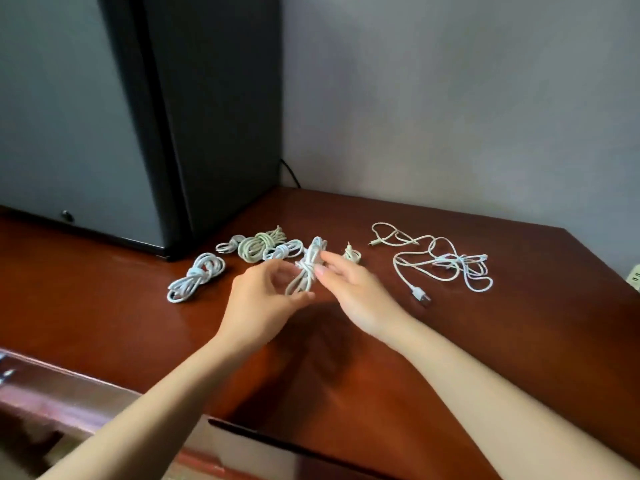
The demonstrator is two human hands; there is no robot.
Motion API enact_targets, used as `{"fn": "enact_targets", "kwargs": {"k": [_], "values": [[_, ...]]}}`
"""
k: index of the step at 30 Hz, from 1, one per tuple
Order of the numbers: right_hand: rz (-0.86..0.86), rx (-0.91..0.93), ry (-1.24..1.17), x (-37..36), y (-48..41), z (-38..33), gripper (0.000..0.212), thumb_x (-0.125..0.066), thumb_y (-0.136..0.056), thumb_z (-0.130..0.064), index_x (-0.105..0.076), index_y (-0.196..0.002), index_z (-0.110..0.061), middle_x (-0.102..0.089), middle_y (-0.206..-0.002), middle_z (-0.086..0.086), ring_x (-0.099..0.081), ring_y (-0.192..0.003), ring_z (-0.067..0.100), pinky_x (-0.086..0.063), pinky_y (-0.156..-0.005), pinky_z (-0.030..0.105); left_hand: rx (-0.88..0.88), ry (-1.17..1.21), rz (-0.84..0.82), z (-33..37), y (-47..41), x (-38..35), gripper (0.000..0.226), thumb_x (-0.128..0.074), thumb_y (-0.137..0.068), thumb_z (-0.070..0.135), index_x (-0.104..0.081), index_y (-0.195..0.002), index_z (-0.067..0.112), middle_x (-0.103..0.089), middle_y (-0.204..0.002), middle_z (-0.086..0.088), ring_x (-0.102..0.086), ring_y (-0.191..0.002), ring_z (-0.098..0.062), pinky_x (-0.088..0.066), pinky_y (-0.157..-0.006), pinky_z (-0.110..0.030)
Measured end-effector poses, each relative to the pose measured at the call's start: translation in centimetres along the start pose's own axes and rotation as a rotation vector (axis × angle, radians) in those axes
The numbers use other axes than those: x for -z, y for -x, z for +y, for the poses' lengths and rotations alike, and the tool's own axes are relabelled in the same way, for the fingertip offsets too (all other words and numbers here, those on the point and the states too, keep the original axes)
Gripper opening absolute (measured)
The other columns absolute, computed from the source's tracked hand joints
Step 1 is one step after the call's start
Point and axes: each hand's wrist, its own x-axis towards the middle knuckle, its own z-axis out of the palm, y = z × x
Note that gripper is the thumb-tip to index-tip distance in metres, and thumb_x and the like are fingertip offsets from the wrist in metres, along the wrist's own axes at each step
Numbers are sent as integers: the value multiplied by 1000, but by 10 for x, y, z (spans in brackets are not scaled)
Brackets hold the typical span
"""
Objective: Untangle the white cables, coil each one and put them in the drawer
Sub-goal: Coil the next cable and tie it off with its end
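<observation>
both hands were raised just above the table (346, 393), with a coiled cable (306, 268) between them. the left hand (266, 299) curled its fingers round the lower loops of the bundle, and the right hand (349, 289) pinched the wrap at its middle between thumb and fingertips. this looked like the end of one coiling step, with the tail being tucked in. several finished coils (195, 277) lay to the left by the dark cabinet (214, 133). well apart on the right, the tangled cables (446, 265) sprawled loose, one plug (420, 294) pointing toward the person. the next move probably called for setting this bundle down with the others without letting the wrap slip, then reaching right for the tangle. none seemed stowed yet, and the drawer could not be made out for sure
</observation>
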Motion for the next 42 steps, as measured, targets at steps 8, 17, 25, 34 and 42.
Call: {"fn": "enact_targets", "kwargs": {"k": [8,17,25,34,42], "values": [[-170,24,91,-82,-13,-14,51,-41,-98,-44,-40,-144,-22,-43,-148,-1,-34,-138,13,-25,-114,28,31,-242,174,-52,2,43,22,-80,-73,19,-69,-92,17,-69,-82,4,-64,-81,-16,-51,-73,-30],[-285,170,392,-72,-6,-18,50,-37,-101,-40,-33,-147,-22,-37,-151,0,-28,-140,16,-25,-114,34,-4,-473,96,-50,1,40,39,-68,-73,6,-59,-110,7,-57,-112,-11,-46,-101,-30,-36,-83,-33],[-102,210,448,1,11,-17,23,-50,-96,-33,-70,-105,-24,-62,-75,-4,-52,-72,12,-42,-68,28,-181,-565,64,13,-10,-4,53,-61,-79,16,-49,-130,9,-49,-128,-14,-38,-118,-35,-34,-94,-38],[298,78,673,106,26,37,10,-61,-88,-26,-71,-92,-25,-70,-83,-1,-63,-82,24,-51,-74,37,-196,-199,-134,77,-27,-118,46,-50,-84,5,-49,-129,8,-49,-126,-15,-42,-118,-34,-31,-100,-35],[314,-13,818,121,31,74,30,-59,-89,-38,-65,-117,-29,-66,-110,-4,-50,-108,18,-42,-81,28,75,-437,-143,76,-40,-182,51,-44,-96,32,-33,-142,12,-42,-144,-12,-28,-138,-33,-12,-116,-47]]}}
